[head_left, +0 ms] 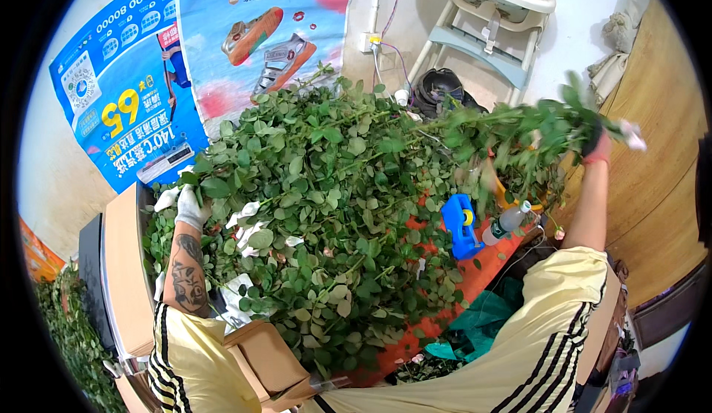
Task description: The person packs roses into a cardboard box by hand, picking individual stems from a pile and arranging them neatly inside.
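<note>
Head view: blurred leafy stems partly hide the right hand.

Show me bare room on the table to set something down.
The red table has a narrow bare strip bordered by the blue tape dispenser, the bottle and the green sheet. Leafy stems crowd most of the rest.

Bright, fairly even light covers the heaped green leafy rose stems, mostly crisp at centre. Blur smears the raised green bunch with a pale pink bloom at right (its leaf edges dissolve). The white wall glows palely. Fisheye distortion bows the yellow-brown wooden panel; black swallows the corners.
</note>
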### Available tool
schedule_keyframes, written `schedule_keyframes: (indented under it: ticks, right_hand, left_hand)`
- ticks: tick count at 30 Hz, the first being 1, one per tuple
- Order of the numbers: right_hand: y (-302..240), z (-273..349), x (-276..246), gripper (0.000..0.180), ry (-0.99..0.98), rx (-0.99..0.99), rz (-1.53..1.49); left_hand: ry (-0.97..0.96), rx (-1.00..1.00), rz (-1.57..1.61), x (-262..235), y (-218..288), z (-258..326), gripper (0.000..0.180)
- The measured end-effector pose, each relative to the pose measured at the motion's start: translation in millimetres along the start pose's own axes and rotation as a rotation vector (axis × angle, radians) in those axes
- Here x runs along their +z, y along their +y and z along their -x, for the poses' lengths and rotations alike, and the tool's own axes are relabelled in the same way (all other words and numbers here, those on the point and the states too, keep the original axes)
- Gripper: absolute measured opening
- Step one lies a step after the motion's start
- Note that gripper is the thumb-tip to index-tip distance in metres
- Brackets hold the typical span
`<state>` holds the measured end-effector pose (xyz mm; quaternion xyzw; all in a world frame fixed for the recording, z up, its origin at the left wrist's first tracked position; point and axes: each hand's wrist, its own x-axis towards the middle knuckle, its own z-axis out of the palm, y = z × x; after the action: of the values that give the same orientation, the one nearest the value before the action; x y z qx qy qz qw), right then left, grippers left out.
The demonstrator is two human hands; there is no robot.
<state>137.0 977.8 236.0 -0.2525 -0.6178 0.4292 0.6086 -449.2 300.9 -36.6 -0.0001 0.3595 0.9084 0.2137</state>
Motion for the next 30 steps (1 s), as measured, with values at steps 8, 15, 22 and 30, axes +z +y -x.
schedule_keyframes:
  ticks: [8,15,22,30]
  right_hand:
    - [-82,52,2,0.032,0.128,-0.319,-0.089]
    - [-66,116,120,0.052,-0.071,-1.155,0.831]
    - [-137,286,202,0.054,-0.837,-1.443,0.855]
    - [-181,473,264,0.051,-1.108,-1.652,0.518]
  left_hand:
    - [0.019,-0.202,0.126,25,-15,26,0.033]
    - [-0.156,0.114,-1.942,38,52,110,0.045]
    - [-0.517,0.256,-1.694,87,100,356,0.044]
    - [-0.606,0.303,-1.990,-47,-5,506,0.057]
